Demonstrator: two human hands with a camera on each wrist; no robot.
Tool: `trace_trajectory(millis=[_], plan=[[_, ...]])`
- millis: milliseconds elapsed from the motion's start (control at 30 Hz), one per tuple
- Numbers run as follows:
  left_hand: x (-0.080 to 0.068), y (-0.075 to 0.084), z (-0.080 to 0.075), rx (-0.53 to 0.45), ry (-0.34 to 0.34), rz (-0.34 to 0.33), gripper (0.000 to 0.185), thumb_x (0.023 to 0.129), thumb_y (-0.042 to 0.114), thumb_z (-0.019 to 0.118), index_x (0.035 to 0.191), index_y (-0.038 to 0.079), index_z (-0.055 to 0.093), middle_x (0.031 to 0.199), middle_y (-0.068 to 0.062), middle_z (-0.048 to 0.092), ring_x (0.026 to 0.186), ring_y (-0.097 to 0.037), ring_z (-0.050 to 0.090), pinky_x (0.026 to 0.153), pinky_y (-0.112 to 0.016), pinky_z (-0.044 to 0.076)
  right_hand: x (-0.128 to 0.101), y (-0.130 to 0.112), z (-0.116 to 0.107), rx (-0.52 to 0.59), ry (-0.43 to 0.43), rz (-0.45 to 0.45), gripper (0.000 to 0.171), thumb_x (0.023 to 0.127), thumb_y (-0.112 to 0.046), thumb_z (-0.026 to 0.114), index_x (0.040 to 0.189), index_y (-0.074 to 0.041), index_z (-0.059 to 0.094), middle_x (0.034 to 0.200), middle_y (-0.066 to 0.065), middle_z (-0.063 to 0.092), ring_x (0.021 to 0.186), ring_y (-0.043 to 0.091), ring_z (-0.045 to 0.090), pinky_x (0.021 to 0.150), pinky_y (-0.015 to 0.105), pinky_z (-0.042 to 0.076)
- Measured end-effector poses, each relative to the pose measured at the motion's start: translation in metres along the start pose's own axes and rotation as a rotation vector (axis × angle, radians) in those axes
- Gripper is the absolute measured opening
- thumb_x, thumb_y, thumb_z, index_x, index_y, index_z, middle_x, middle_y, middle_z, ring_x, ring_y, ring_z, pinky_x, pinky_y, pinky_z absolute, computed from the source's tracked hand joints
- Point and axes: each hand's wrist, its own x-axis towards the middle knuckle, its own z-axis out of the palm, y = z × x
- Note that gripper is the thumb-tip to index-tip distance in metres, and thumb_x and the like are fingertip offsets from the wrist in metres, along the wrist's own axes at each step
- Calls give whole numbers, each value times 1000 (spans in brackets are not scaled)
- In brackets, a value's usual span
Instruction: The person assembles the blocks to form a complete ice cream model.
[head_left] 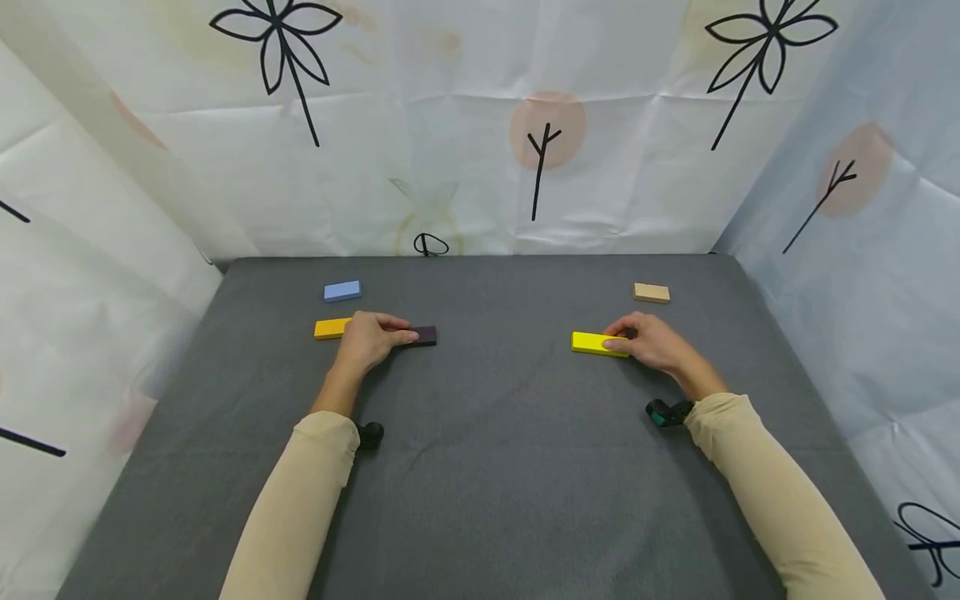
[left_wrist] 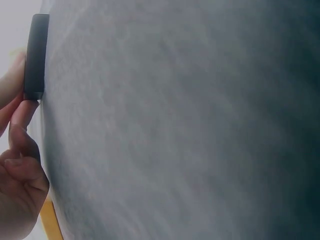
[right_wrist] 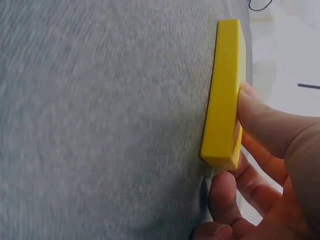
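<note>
On the grey mat [head_left: 480, 467], both hands grip blocks, none stacked yet.
Left hand [head_left: 369, 337] pinches the dark block [head_left: 424, 335]; right hand [head_left: 651, 342] holds the yellow block [head_left: 594, 342]; blue block [head_left: 342, 290] and tan block [head_left: 651, 292] lie untouched.

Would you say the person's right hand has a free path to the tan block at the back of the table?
Probably yes. The tan block lies alone on the grey table, just beyond the right hand, with bare cloth between. But that hand now grips the yellow block.
</note>
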Motion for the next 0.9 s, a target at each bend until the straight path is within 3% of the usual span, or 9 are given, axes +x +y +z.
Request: trace_trajectory(millis=[333,567,900], plan=[[8,10,10,-9,7,17,35,87,37,82,115,15,79,120,-11,75,118,-32,63,99,-46,51,5,-12,10,26,-19,-1,30,98,-19,70,117,4,71,99,14,59,86,21,50,72,29,40],[11,19,16,8,0,9,35,87,39,81,113,16,80,121,-9,75,117,-31,63,97,-46,51,3,-23,15,32,-41,20,31,97,-21,71,116,3,71,92,11,60,79,19,49,68,29,39],[15,26,25,12,-1,47,35,88,41,80,114,17,80,120,-9,74,115,-31,62,94,-46,52,-1,-34,26,30,-40,70,30,96,-28,72,111,-1,72,82,6,63,70,18,51,63,29,41]])
